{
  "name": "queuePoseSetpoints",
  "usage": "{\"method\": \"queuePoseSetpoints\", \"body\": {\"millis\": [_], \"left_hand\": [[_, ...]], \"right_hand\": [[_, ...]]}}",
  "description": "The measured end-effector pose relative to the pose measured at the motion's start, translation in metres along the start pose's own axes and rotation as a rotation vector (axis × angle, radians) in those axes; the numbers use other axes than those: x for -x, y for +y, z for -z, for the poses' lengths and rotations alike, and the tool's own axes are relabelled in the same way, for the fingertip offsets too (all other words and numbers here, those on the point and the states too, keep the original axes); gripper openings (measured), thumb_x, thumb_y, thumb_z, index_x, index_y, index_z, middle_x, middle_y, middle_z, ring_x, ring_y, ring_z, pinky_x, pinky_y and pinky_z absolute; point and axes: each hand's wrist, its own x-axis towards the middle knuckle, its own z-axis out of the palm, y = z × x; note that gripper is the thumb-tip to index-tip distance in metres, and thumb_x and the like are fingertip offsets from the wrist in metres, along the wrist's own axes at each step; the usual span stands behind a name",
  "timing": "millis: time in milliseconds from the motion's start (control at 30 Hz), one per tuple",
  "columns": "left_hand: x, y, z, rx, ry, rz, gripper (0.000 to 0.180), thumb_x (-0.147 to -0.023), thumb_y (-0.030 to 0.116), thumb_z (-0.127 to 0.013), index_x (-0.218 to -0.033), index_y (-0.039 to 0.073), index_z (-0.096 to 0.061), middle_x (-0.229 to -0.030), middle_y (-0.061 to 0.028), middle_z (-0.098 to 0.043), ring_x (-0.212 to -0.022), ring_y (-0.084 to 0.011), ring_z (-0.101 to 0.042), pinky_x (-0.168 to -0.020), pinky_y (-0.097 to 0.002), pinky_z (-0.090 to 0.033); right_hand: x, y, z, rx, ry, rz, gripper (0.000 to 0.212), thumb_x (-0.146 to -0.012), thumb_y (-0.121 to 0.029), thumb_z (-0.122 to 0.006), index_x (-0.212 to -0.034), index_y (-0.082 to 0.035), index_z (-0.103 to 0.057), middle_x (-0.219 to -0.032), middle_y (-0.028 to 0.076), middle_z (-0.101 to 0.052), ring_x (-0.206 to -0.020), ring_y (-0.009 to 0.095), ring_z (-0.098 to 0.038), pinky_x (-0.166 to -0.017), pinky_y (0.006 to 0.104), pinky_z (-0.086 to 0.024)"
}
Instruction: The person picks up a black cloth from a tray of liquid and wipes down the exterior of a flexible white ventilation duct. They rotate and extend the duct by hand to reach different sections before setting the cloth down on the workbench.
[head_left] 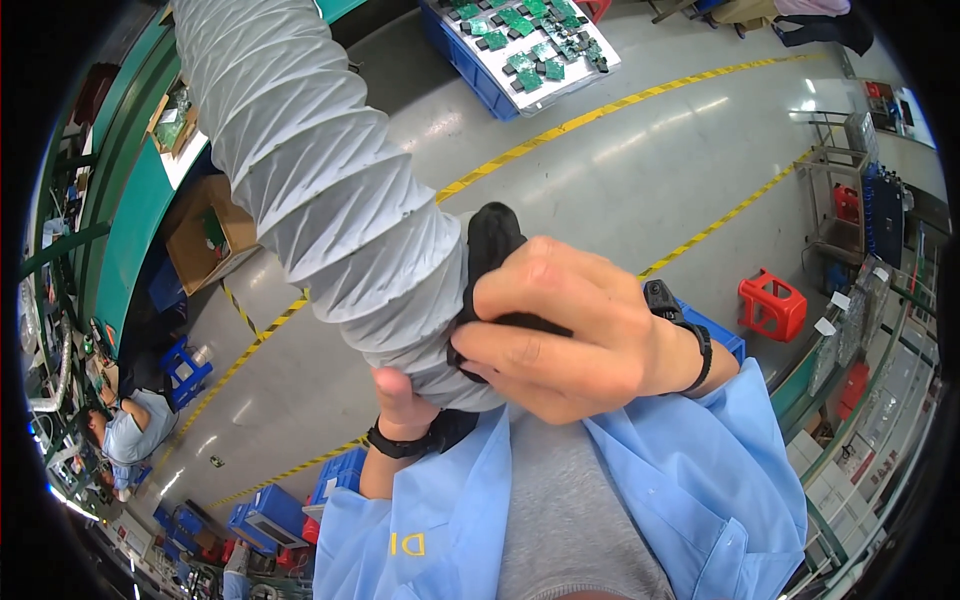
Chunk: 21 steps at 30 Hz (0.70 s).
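Note:
A wide, pale grey flexible duct hose (pixel 330 190) with ribbed, wrinkled walls runs from the upper left down to my hands. My left hand (pixel 402 408) is wrapped round its lower end; the thumb shows, while the other fingers are hidden behind the hose. A soft-looking black piece (pixel 492 235), its exact kind unclear, lies along the right side of that end. Bent fingers of my right hand (pixel 565 335) close on this black piece against the hose. Black bands circle both wrists.
Green circuit boards cover a white-topped blue crate (pixel 475 80) at the far side. An open cardboard box (pixel 207 235) stands at left by a green bench (pixel 135 265). A red stool (pixel 772 305) is at right. Further left sits another person (pixel 145 425). Yellow-black tape (pixel 600 105) marks the floor.

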Motion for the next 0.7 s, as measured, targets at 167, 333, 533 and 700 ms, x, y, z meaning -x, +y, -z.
{"method": "queuePoseSetpoints", "body": {"millis": [167,333,533,700], "left_hand": [[0.005,-0.011,0.01,0.282,-0.057,-0.06,0.108,-0.088,0.088,-0.038,-0.156,0.003,-0.038,-0.154,-0.0104,-0.047,-0.14,-0.0242,-0.045,-0.119,-0.0408,-0.032],[0.014,-0.009,0.009,0.061,0.237,0.016,0.113,-0.088,0.085,-0.05,-0.16,0.0,-0.028,-0.16,-0.0144,-0.041,-0.145,-0.0286,-0.043,-0.12,-0.045,-0.035],[0.005,-0.021,0.01,0.181,0.024,-0.079,0.099,-0.096,0.079,-0.039,-0.158,0.002,-0.032,-0.155,-0.0126,-0.045,-0.14,-0.026,-0.047,-0.117,-0.043,-0.037],[-0.014,-0.003,-0.012,0.002,-0.003,-0.127,0.095,-0.099,0.076,-0.036,-0.157,0.002,-0.032,-0.154,-0.0119,-0.046,-0.14,-0.0248,-0.046,-0.116,-0.041,-0.037]], "right_hand": [[-0.004,0.007,0.012,0.004,-0.091,0.085,0.025,-0.061,0.003,-0.076,-0.085,0.003,-0.072,-0.085,0.013,-0.063,-0.061,0.022,-0.058,-0.052,0.0326,-0.049],[0.001,0.021,0.025,0.092,-0.185,0.092,0.023,-0.062,0.003,-0.075,-0.085,0.003,-0.071,-0.084,0.012,-0.063,-0.059,0.022,-0.058,-0.051,0.033,-0.049],[-0.009,0.028,0.023,-0.138,0.03,-0.049,0.022,-0.063,0.003,-0.075,-0.084,0.003,-0.069,-0.084,0.012,-0.061,-0.06,0.023,-0.058,-0.051,0.0322,-0.048],[-0.027,0.011,0.0,-0.14,0.018,0.069,0.027,-0.059,0.005,-0.076,-0.085,0.002,-0.069,-0.084,0.011,-0.061,-0.06,0.022,-0.057,-0.05,0.0311,-0.046]]}}
